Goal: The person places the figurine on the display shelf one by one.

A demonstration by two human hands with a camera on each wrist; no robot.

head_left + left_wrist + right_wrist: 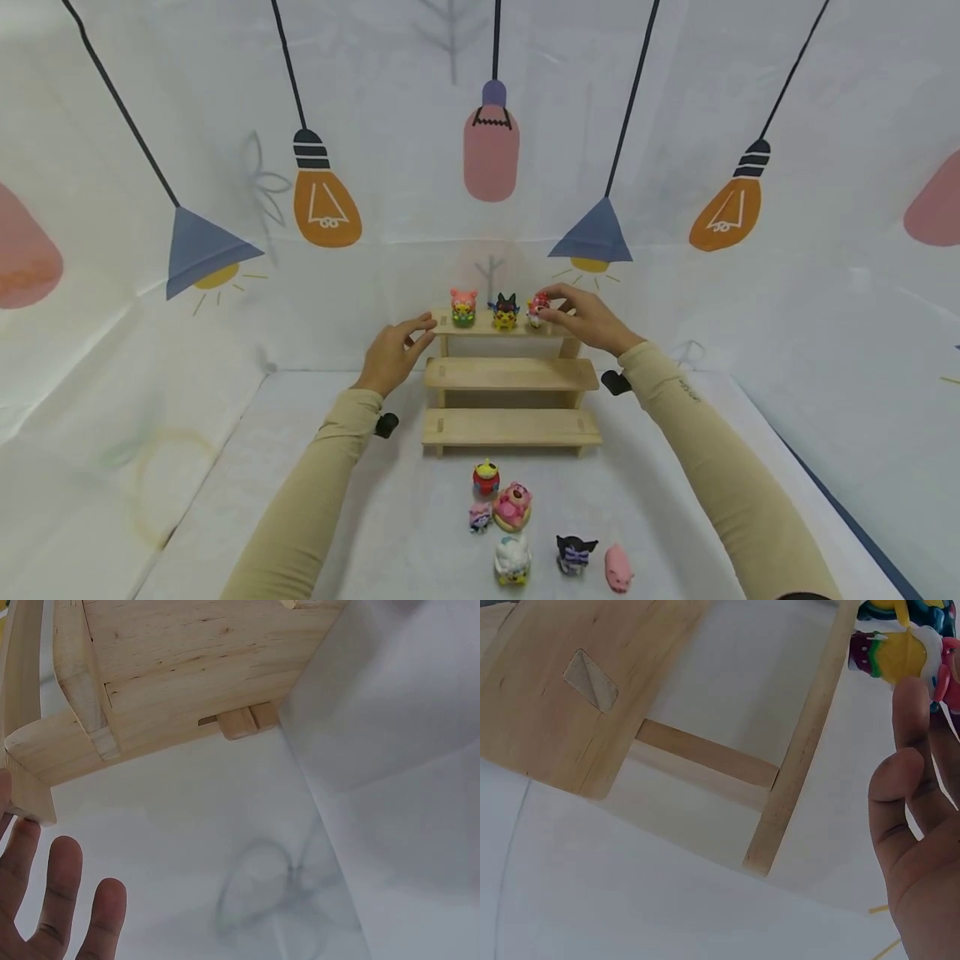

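A small figurine with a red and pink top (pixel 537 307) stands at the right part of the top shelf of a wooden three-step rack (pixel 510 427). My right hand (pixel 588 318) pinches it between thumb and fingers; its yellow and white body (pixel 900 656) shows beyond the fingertips in the right wrist view. At the left end of the top shelf (pixel 30 796), my left hand (pixel 392 357) touches the wood with its fingertips, the other fingers held loosely straight. Beside the held figurine stand a dark-eared yellow figurine (pixel 506 312) and a pink-hooded one (pixel 463 308).
On the white surface before the rack lie a red and yellow figurine (pixel 486 477), a pink bear in a ring (pixel 513 506), a small pink-purple figurine (pixel 480 517), a white fluffy one (pixel 513 558), a black-eared one (pixel 574 554) and a pink pig (pixel 618 568). Lamp-printed cloth hangs behind.
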